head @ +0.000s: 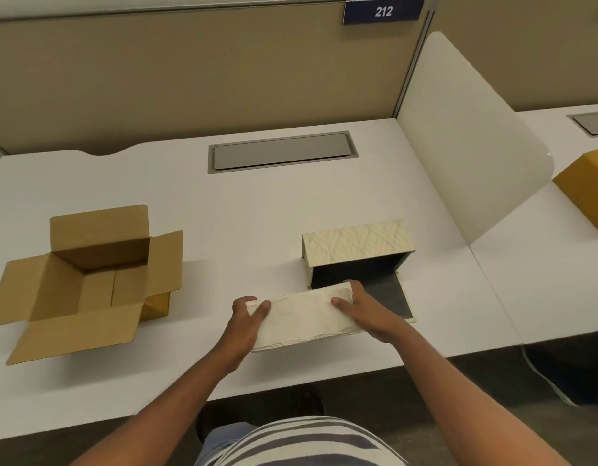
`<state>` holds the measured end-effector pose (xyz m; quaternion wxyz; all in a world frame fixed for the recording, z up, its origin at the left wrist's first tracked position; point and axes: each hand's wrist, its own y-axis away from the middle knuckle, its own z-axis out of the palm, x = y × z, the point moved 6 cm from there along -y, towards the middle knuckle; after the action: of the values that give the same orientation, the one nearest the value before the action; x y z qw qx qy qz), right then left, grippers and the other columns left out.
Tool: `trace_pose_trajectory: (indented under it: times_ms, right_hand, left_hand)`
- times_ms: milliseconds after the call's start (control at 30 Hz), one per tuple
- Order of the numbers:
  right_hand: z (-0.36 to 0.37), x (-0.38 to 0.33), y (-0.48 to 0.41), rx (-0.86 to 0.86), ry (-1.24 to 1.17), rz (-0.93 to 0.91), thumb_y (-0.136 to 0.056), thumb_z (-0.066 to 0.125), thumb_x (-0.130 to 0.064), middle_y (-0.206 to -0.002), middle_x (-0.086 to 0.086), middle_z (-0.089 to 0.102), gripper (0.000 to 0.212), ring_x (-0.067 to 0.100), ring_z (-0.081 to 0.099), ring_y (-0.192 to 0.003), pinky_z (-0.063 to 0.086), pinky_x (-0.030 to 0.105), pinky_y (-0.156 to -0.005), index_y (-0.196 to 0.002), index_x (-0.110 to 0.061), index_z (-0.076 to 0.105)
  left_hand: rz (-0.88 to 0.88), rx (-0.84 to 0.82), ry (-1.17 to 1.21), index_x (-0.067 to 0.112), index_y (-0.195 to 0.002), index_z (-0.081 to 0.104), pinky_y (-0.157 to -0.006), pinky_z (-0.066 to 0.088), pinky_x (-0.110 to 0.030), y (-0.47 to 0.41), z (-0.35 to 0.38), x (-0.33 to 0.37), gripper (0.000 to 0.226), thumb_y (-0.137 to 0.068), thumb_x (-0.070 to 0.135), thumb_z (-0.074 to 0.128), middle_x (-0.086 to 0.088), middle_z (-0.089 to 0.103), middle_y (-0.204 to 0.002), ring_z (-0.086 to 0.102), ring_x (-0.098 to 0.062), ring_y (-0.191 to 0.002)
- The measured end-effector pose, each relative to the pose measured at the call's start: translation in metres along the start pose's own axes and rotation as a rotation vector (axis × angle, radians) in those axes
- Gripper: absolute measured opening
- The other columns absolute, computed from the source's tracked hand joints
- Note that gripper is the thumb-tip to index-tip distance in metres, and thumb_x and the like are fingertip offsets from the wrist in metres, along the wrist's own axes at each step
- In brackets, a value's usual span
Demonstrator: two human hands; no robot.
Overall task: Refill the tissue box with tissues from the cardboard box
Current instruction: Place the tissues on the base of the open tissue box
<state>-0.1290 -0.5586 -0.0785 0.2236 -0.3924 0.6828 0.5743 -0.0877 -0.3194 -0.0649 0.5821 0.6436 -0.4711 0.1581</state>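
A cream stack of tissues (304, 314) is held between both hands just above the white desk. My left hand (247, 322) grips its left end and my right hand (365, 311) grips its right end. The stack's far right corner sits at the dark open side of the patterned tissue box (358, 243), which lies on its side with a dark flap (391, 299) folded down onto the desk. The brown cardboard box (99, 274) stands at the left with all flaps open; its visible inside looks empty.
A grey cable hatch (281, 151) is set into the white desk (250, 210) behind the boxes. A cream divider panel (465, 129) stands at the right, with another brown box (586, 190) beyond it. The desk's front edge runs close to my forearms.
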Motion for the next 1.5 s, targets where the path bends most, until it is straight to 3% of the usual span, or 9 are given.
trace_pose_trajectory:
  times_ms: [200, 367, 500, 733, 967, 1200, 1267, 1400, 1500]
  right_hand:
    - [-0.049, 0.039, 0.009, 0.069, -0.154, 0.080, -0.094, 0.055, -0.033, -0.135, 0.003, 0.044, 0.055, 0.023, 0.048, -0.120, 0.043, 0.041, -0.105, -0.139, -0.018, 0.028]
    - [-0.088, 0.060, 0.003, 0.135, -0.294, 0.129, -0.093, 0.057, -0.027, -0.121, 0.004, 0.054, 0.049, 0.021, 0.055, -0.109, 0.047, 0.034, -0.092, -0.134, -0.010, 0.036]
    - [-0.103, 0.072, -0.009, 0.169, -0.263, 0.200, -0.093, 0.058, -0.030, -0.129, 0.009, 0.050, 0.052, 0.026, 0.052, -0.114, 0.045, 0.040, -0.099, -0.134, -0.007, 0.036]
    - [-0.112, 0.072, -0.030, 0.209, -0.135, 0.249, -0.094, 0.054, -0.034, -0.132, 0.010, 0.047, 0.054, 0.029, 0.048, -0.118, 0.045, 0.041, -0.099, -0.137, -0.010, 0.032]
    - [-0.116, 0.078, -0.039, 0.306, -0.142, 0.244, -0.094, 0.055, -0.035, -0.133, 0.012, 0.050, 0.053, 0.029, 0.051, -0.118, 0.046, 0.038, -0.096, -0.136, -0.007, 0.038]
    - [-0.117, 0.075, -0.041, 0.378, -0.145, 0.112, -0.092, 0.058, -0.034, -0.127, 0.011, 0.057, 0.047, 0.026, 0.055, -0.111, 0.048, 0.035, -0.089, -0.131, -0.009, 0.047]
    - [-0.116, 0.076, -0.042, 0.394, -0.082, 0.096, -0.093, 0.056, -0.036, -0.128, 0.013, 0.054, 0.048, 0.026, 0.054, -0.112, 0.048, 0.036, -0.091, -0.131, -0.008, 0.047]
    - [-0.118, 0.082, -0.046, 0.475, 0.310, 0.194, -0.093, 0.046, -0.050, -0.134, 0.017, 0.044, 0.062, 0.034, 0.045, -0.123, 0.040, 0.051, -0.103, -0.138, -0.009, 0.037]
    - [-0.116, 0.082, -0.046, 0.481, 0.496, 0.217, -0.096, 0.036, -0.052, -0.141, 0.016, 0.038, 0.064, 0.034, 0.039, -0.129, 0.034, 0.053, -0.103, -0.144, -0.011, 0.026]
  left_hand:
    - [-0.026, -0.112, -0.040, 0.020, -0.136, 0.024, -0.084, 0.043, -0.030, -0.015, 0.064, 0.005, 0.052, -0.095, 0.045, 0.045, -0.004, 0.042, -0.126, 0.048, -0.021, -0.109]
    - [-0.098, -0.247, 0.236, 0.008, -0.131, 0.037, -0.093, 0.052, -0.036, -0.043, 0.108, 0.011, 0.061, -0.085, 0.037, 0.066, -0.007, 0.054, -0.126, 0.057, -0.022, -0.112]
    - [-0.127, -0.347, 0.270, 0.006, -0.132, 0.048, -0.101, 0.049, -0.041, -0.061, 0.127, 0.008, 0.057, -0.082, 0.019, 0.071, -0.012, 0.061, -0.126, 0.059, -0.027, -0.116]
    - [-0.129, -0.205, 0.148, 0.007, -0.134, 0.043, -0.104, 0.045, -0.039, -0.070, 0.136, 0.005, 0.055, -0.085, 0.021, 0.066, -0.008, 0.055, -0.132, 0.055, -0.025, -0.118]
    - [-0.103, -0.072, 0.089, 0.005, -0.134, 0.042, -0.093, 0.045, -0.030, -0.074, 0.138, 0.017, 0.051, -0.090, 0.019, 0.063, -0.011, 0.054, -0.131, 0.053, -0.025, -0.116]
    - [-0.159, 0.010, -0.253, 0.011, -0.145, 0.027, -0.107, 0.036, -0.038, -0.070, 0.138, 0.011, 0.067, -0.093, 0.045, 0.052, -0.014, 0.031, -0.142, 0.035, -0.029, -0.132]
    - [-0.178, -0.005, -0.279, 0.013, -0.147, 0.021, -0.107, 0.035, -0.039, -0.070, 0.139, 0.008, 0.070, -0.093, 0.048, 0.048, -0.015, 0.028, -0.144, 0.033, -0.030, -0.133]
    - [-0.183, -0.035, -0.269, 0.011, -0.147, 0.016, -0.106, 0.037, -0.040, -0.071, 0.140, 0.008, 0.070, -0.094, 0.046, 0.047, -0.015, 0.027, -0.147, 0.036, -0.031, -0.133]
    - [-0.185, -0.055, -0.312, 0.011, -0.147, 0.014, -0.106, 0.037, -0.039, -0.071, 0.139, 0.008, 0.072, -0.094, 0.049, 0.045, -0.014, 0.026, -0.147, 0.035, -0.031, -0.133]
